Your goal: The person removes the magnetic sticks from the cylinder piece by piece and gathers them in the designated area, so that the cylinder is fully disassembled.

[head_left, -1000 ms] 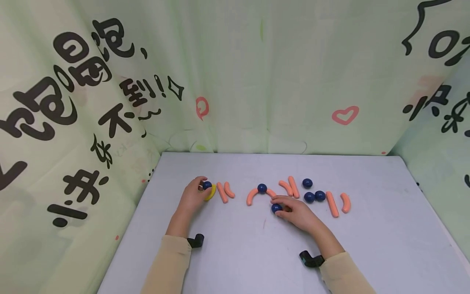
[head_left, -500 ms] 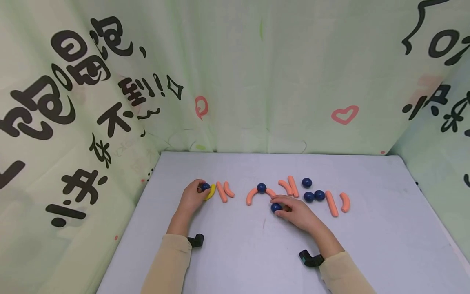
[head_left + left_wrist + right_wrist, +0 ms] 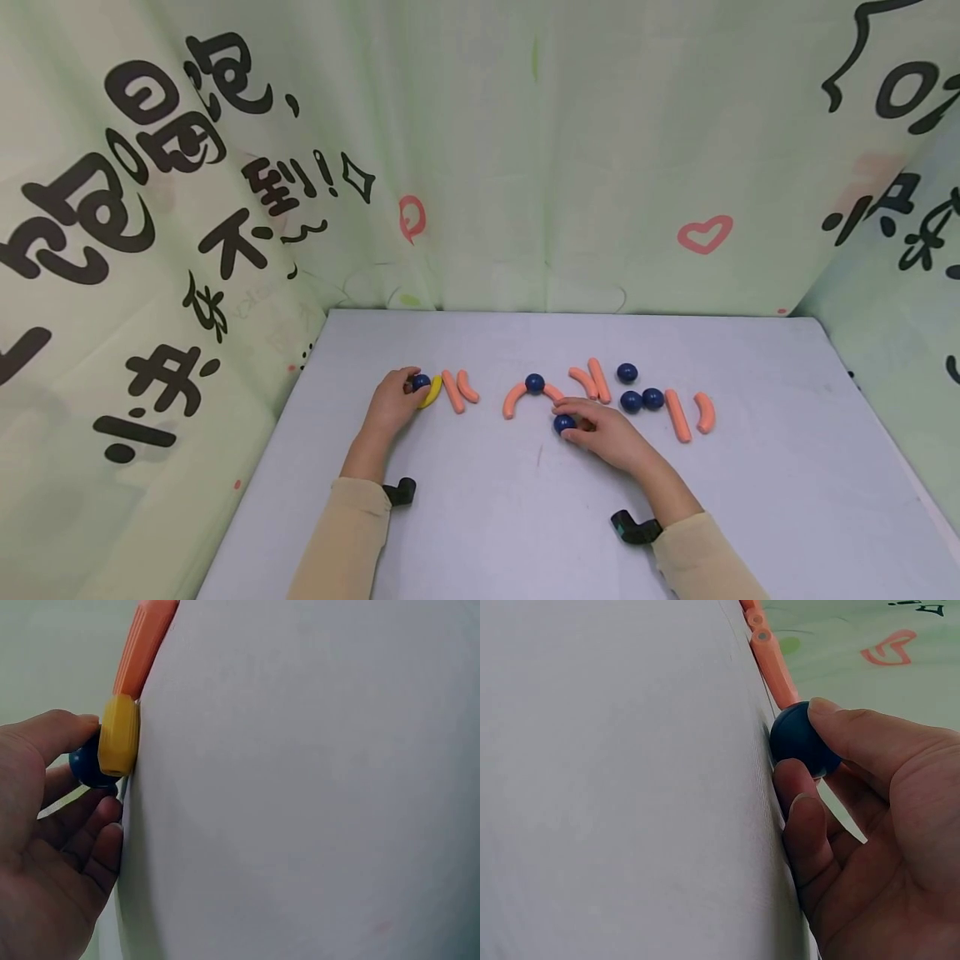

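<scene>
My left hand [image 3: 392, 402] pinches a dark blue ball [image 3: 422, 382] between thumb and fingers at the table's left. Right against this ball lies a short curved yellow rod [image 3: 432, 392], also plain in the left wrist view beside the ball [image 3: 88, 763]. Near the middle, my right hand [image 3: 606, 431] holds another blue ball [image 3: 563, 424] between thumb and fingertips, low at the tabletop. Just behind it is an arch: a curved orange rod [image 3: 513, 400], a blue ball [image 3: 535, 383] and a second curved rod [image 3: 552, 393], whose near end sits by my right fingers.
Two orange rods [image 3: 453, 392] lie right of the yellow one. Farther right are another orange pair [image 3: 599, 382], several blue balls [image 3: 632, 402], a straight rod [image 3: 678, 417] and a curved rod [image 3: 706, 414]. A printed curtain [image 3: 480, 167] hangs behind the white table [image 3: 495, 533].
The left hand and its blue ball have shifted very slightly, with more of the yellow rod showing beside the ball. The right hand stays in place on its ball.
</scene>
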`<state>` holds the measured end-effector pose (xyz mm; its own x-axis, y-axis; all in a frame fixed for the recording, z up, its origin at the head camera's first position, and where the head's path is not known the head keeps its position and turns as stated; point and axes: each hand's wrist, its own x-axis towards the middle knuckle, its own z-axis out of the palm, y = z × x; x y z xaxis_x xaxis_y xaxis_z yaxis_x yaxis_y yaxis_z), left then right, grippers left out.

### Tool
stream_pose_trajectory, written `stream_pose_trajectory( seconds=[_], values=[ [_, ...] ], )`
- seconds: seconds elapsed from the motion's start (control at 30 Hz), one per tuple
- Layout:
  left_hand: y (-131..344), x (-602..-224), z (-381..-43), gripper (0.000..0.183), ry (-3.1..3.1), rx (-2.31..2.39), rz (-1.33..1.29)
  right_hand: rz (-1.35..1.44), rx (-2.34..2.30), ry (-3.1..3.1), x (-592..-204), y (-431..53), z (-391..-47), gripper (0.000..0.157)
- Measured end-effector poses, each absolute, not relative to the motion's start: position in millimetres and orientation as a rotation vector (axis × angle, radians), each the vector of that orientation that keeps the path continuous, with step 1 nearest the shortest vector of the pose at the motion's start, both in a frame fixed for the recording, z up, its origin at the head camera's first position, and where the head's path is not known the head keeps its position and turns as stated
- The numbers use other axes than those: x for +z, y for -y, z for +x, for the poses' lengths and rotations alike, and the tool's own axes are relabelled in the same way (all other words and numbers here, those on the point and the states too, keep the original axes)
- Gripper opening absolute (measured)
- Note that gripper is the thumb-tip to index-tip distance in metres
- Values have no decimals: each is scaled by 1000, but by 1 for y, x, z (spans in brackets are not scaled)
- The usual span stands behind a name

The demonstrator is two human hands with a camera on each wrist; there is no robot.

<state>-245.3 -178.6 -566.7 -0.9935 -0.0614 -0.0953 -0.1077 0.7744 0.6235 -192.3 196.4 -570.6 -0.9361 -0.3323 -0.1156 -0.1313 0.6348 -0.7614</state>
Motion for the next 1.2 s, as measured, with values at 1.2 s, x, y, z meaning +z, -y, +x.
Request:
stream_pose_trajectory(
  seconds=[1.2],
  values=[
    [41,-556,-242,44,-2807,798,403,-379,-1230,-2621,-574,-196,-192,37]
  ],
)
